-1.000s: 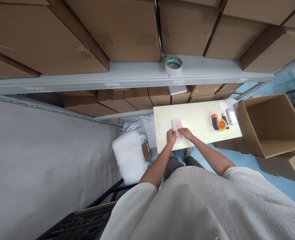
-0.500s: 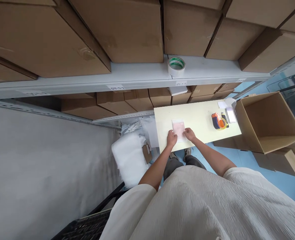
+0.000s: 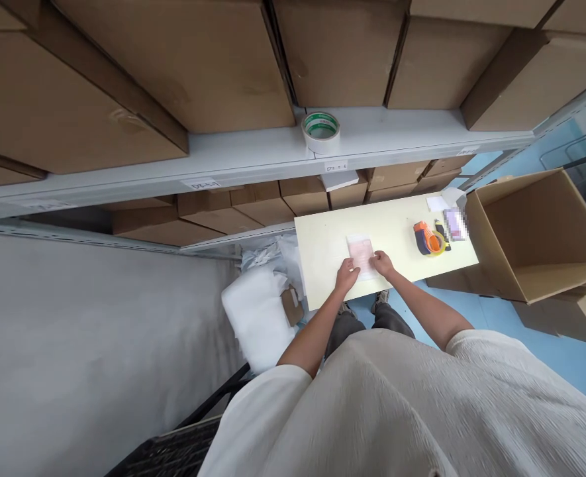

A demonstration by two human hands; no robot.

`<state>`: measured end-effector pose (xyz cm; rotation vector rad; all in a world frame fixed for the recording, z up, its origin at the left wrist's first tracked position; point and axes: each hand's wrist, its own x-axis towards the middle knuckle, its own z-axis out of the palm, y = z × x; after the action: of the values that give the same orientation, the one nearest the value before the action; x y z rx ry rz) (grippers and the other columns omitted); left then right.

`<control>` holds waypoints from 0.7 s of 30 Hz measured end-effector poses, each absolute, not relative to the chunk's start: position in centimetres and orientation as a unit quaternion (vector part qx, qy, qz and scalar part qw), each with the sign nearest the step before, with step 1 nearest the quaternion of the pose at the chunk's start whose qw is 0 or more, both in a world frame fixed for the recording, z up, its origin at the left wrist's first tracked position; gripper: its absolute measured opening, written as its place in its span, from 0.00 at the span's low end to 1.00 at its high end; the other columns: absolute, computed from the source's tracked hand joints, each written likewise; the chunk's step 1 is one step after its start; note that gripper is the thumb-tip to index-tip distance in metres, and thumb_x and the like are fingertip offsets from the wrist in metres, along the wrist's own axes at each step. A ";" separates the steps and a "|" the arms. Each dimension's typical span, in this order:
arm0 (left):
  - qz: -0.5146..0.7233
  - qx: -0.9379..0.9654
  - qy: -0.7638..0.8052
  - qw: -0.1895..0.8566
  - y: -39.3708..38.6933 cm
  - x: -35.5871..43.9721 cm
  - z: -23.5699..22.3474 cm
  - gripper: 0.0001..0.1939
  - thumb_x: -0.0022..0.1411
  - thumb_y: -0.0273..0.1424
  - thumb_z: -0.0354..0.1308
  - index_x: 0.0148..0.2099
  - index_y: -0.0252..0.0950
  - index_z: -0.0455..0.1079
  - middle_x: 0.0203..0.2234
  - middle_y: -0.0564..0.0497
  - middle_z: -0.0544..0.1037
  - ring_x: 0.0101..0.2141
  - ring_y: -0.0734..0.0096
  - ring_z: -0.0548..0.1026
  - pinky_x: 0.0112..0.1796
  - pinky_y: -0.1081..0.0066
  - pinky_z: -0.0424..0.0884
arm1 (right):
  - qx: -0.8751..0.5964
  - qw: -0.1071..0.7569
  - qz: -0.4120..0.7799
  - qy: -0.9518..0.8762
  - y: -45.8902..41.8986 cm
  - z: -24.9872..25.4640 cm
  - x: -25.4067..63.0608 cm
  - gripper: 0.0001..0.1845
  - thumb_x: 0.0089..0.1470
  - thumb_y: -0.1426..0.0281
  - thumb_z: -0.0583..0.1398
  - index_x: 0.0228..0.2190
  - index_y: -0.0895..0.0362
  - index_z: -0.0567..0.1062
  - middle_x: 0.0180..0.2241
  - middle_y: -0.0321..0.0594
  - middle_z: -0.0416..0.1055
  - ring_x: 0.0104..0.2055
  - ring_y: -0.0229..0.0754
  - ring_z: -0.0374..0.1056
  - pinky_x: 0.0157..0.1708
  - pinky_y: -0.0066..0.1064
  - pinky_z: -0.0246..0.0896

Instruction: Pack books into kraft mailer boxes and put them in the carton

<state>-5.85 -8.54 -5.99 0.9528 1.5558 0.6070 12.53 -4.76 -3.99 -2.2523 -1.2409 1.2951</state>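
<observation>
Head view: flat pink-and-white packet (image 3: 361, 253) lies on the pale tabletop (image 3: 394, 228), between the two hands, its top end clear of the fingers. Left hand (image 3: 347, 274) at the packet's 8 o'clock, thumb and fingers a little parted at its left edge, thumb tip reaching over the lower part; can't tell if they pinch it. Right hand (image 3: 383, 264) at 4 o'clock, fingers bunched narrow at the right edge, seemingly touching; grip can't be told.

From packet: orange-and-dark tape dispenser (image 3: 423, 238) near 3 o'clock, well apart from the hands, yellow tape roll (image 3: 440, 244) against it. Beyond, toward 2–3: pixelated item (image 3: 454, 224), white paper (image 3: 436, 203). Open carton (image 3: 551, 232) at 3, past the tabletop end. White tape roll (image 3: 322, 144) at 11, on grey shelf (image 3: 253, 146) with boxes. White soft bundle (image 3: 255, 318) at 8, off the tabletop.
</observation>
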 end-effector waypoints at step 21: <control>0.300 0.420 0.688 0.511 -5.4 4.9 -4.7 0.15 0.74 0.35 0.54 0.54 0.39 0.79 0.48 0.46 0.85 0.51 0.58 0.83 0.56 0.61 0.77 | -0.666 0.228 0.584 -0.404 -0.4 -0.7 19.9 0.20 0.67 0.54 0.58 0.43 0.56 0.81 0.41 0.44 0.81 0.39 0.43 0.78 0.43 0.33 0.75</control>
<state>4.91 -5.43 -4.68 1.0105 1.6551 0.7226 19.93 -0.42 -0.68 -1.8341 -1.1129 1.6098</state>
